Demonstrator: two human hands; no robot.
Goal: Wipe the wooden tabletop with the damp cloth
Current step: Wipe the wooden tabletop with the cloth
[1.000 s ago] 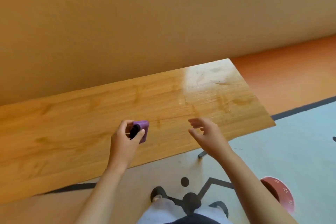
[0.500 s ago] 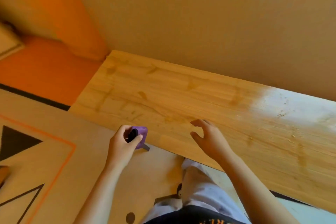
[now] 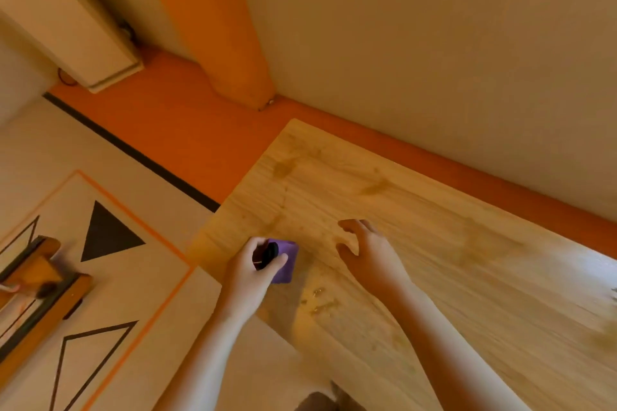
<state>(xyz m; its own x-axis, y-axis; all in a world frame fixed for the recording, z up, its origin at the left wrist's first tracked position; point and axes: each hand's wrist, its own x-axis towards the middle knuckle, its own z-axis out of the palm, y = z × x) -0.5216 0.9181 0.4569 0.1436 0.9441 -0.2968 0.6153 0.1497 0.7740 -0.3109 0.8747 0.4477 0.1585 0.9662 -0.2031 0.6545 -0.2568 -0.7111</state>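
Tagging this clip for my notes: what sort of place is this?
Probably a playroom or classroom: a wooden tabletop, an orange floor strip, and a black triangle marked on the pale floor.

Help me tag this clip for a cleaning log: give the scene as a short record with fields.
tabletop: wooden, set along the wall
left hand: grips a purple object with a black part, near the tabletop's left corner
right hand: fingers loosely curled, holds nothing, over the wood
specks: small, on the wood near the left hand
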